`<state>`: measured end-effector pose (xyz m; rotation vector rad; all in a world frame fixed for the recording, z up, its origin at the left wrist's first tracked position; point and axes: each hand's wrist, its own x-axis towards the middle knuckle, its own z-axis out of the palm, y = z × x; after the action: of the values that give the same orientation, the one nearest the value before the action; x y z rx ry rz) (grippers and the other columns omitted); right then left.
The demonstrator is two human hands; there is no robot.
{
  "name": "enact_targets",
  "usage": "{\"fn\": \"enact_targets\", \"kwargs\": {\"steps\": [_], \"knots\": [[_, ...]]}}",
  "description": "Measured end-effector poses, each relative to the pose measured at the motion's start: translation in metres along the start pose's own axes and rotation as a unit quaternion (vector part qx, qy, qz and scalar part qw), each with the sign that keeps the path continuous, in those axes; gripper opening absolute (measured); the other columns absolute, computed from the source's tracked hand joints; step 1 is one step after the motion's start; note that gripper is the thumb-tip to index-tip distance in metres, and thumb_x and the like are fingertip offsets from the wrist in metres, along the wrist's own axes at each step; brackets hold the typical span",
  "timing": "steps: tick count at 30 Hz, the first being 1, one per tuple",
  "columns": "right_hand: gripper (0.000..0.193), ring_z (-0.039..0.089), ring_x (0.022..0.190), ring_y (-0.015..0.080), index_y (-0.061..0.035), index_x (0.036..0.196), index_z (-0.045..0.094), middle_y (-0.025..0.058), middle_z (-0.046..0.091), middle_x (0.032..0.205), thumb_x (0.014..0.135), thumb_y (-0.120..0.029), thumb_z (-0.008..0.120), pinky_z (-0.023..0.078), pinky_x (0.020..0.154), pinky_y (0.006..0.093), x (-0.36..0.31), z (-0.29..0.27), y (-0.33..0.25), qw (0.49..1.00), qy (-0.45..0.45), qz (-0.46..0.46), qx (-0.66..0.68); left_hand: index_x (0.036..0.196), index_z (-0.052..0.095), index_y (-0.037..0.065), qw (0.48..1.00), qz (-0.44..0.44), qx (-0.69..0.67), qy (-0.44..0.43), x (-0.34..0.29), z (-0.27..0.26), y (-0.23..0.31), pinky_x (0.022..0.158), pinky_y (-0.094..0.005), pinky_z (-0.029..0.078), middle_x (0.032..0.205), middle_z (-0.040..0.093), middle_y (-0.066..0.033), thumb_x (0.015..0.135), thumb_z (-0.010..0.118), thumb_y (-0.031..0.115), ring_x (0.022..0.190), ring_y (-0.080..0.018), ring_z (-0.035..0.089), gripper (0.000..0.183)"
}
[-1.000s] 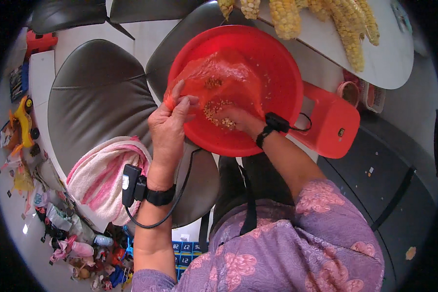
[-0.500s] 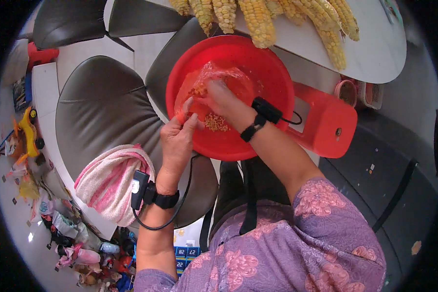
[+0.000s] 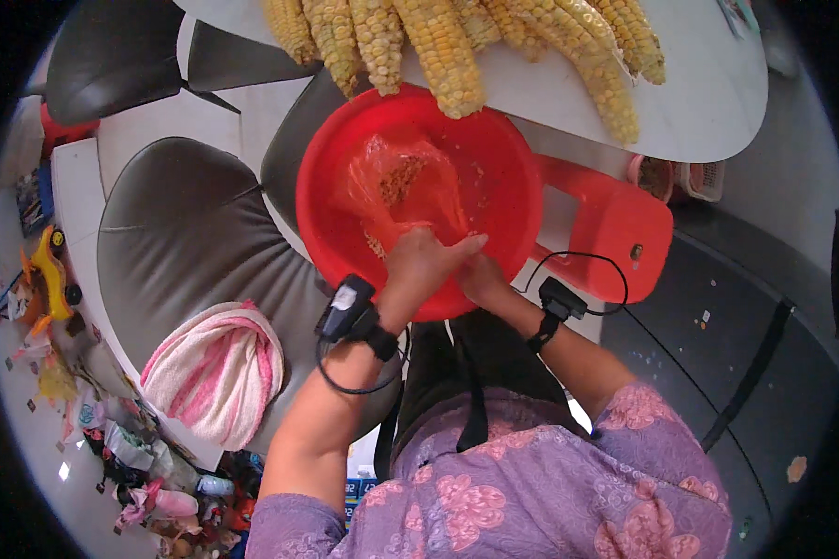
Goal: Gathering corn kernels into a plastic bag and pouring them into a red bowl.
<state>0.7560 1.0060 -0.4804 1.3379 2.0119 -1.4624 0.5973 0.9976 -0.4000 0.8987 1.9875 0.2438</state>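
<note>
A red translucent plastic bag [image 3: 429,200] lies inside a large red basin [image 3: 517,186], with corn kernels [image 3: 401,177] showing in it. My left hand [image 3: 418,265] is closed on the bag's near edge, thumb pointing to the right. Close beside it, my right hand [image 3: 481,279] grips the bag as well, its fingers partly hidden behind the left thumb. A few loose kernels [image 3: 375,244] rest in the basin to the left of my left hand.
Several dried corn cobs [image 3: 438,56] lie on the white table [image 3: 708,102] beyond the basin. A red plastic stool [image 3: 625,238] stands at right. Left is a grey chair [image 3: 186,224] with a pink and white towel [image 3: 219,373]. Toys and clutter [image 3: 158,484] cover the lower left.
My right hand has come out of the bag and moved nearer me, beside the left. My left hand has shifted right. Both now grip the bag's near edge.
</note>
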Motion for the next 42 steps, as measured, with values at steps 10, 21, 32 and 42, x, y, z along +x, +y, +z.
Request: {"fn": "enact_targets", "kwargs": {"steps": [10,21,32,42], "knots": [[0.051,0.046,0.111,0.0397,0.0019,0.122,0.047,0.0228,0.046,0.126,0.075,-0.014,0.060,0.039,0.095,0.0467,0.016,-0.044,0.019,0.988,0.094,-0.057,-0.108,0.073,0.061,-0.002,0.875,-0.004,-0.414,0.251,0.012,-0.024,0.010,0.051,-0.0302,0.039,0.059,0.056,-0.0016,0.089,0.056,0.022,0.051,-0.0131,0.046,0.029],[0.065,0.043,0.111,0.0404,0.0021,0.125,0.041,0.0235,0.044,0.121,0.068,-0.014,0.069,0.039,0.092,0.0472,-0.006,-0.098,0.001,0.908,0.410,-0.002,-0.083,0.085,0.059,-0.005,0.800,0.122,-0.538,0.236,-0.126,-0.162,0.076,0.047,-0.0254,0.039,0.065,0.052,-0.0070,0.091,0.050,0.010,0.054,-0.0123,0.047,0.018],[0.031,0.056,0.093,0.0360,0.0032,0.103,0.059,0.0283,0.054,0.111,0.075,-0.010,0.059,0.045,0.081,0.0518,0.135,-0.047,-0.001,0.924,0.229,-0.120,-0.282,0.082,0.052,0.000,0.778,0.065,-0.490,0.387,-0.184,-0.173,0.051,0.050,-0.0230,0.042,0.060,0.042,-0.0040,0.093,0.045,0.019,0.047,-0.0106,0.037,0.023],[0.018,0.059,0.090,0.0322,-0.0007,0.087,0.067,0.0223,0.059,0.109,0.078,-0.007,0.052,0.045,0.083,0.0500,0.249,0.055,-0.058,0.863,0.166,-0.206,-0.430,0.083,0.040,0.000,0.726,0.164,-0.527,0.410,-0.184,-0.187,-0.018,0.058,-0.0304,0.048,0.067,0.040,-0.0075,0.096,0.037,0.009,0.050,-0.0103,0.030,0.015]]}}
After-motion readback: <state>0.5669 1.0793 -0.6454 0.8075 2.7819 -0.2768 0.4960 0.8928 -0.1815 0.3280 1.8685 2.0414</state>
